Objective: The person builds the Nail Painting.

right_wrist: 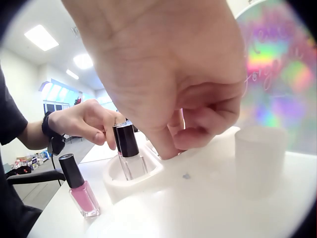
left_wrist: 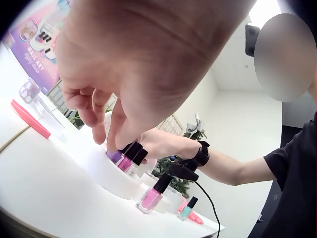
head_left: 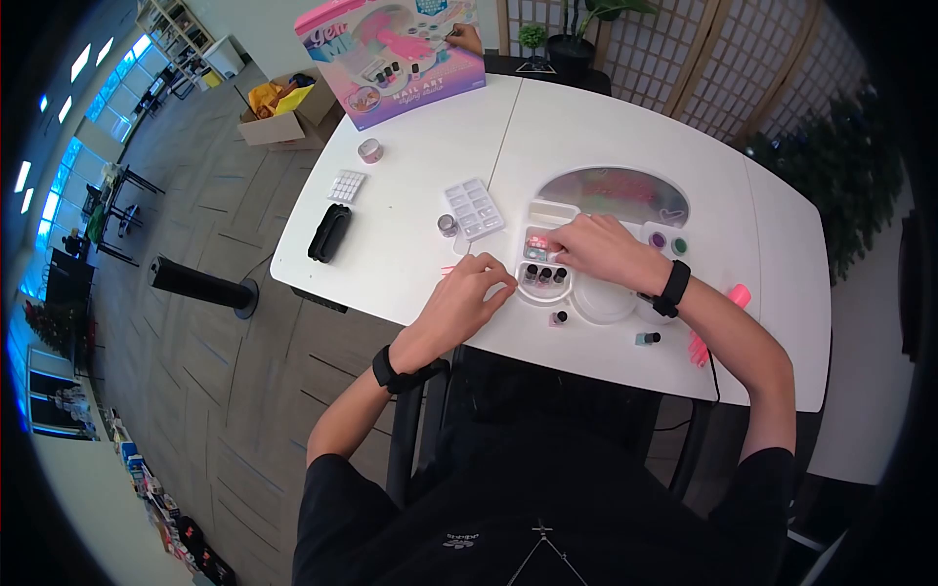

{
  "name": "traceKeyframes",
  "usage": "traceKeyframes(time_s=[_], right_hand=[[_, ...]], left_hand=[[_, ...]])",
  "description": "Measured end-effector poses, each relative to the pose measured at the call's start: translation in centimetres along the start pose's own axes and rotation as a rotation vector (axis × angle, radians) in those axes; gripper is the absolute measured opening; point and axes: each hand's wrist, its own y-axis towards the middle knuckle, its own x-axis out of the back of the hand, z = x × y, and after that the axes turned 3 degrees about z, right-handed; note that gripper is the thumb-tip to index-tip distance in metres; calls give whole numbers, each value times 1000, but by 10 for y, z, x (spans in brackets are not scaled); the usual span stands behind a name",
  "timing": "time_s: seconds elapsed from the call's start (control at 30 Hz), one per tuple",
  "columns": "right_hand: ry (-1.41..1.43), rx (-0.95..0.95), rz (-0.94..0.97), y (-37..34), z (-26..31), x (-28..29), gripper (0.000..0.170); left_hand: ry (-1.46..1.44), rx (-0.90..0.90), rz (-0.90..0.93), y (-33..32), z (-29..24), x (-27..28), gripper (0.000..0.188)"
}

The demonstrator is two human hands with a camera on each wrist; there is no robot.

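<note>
My right hand (head_left: 611, 256) reaches down into a compartment of the white nail art station (head_left: 601, 298), beside small pink and pale pieces (head_left: 536, 244). Its thumb and fingers are bent, and I cannot tell whether they pinch a piece there. Just left of the station, my left hand (head_left: 467, 298) hovers with loosely curled fingers and nothing visible in it. Dark-capped nail polish bottles (head_left: 545, 274) stand in the front compartment between the hands. A pink nail polish bottle (right_wrist: 84, 198) stands in front of the station, and a teal one (head_left: 648, 339) lies farther right.
A white tray with wells (head_left: 474, 208) and a small jar (head_left: 447, 225) lie left of the station. Farther left are a black case (head_left: 330, 233), white pieces (head_left: 347, 186) and another jar (head_left: 370, 150). The product box (head_left: 396, 59) stands behind. A pink model hand (head_left: 700, 349) lies under my right forearm.
</note>
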Motion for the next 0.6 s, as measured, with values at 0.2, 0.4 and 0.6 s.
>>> traceKeyframes(time_s=[0.2,0.4,0.6], right_hand=[[-96,-22,11,0,-1,-1,17],[-34,-18,13,-1,-7,-3,18],[65,-40,-24,-2,-3,-2,13]], left_hand=[[-5,-6,17,-6,0,0,15],[13,-8,26,-10,2,-3,15],[32,-13,7,-12,1,1,15]])
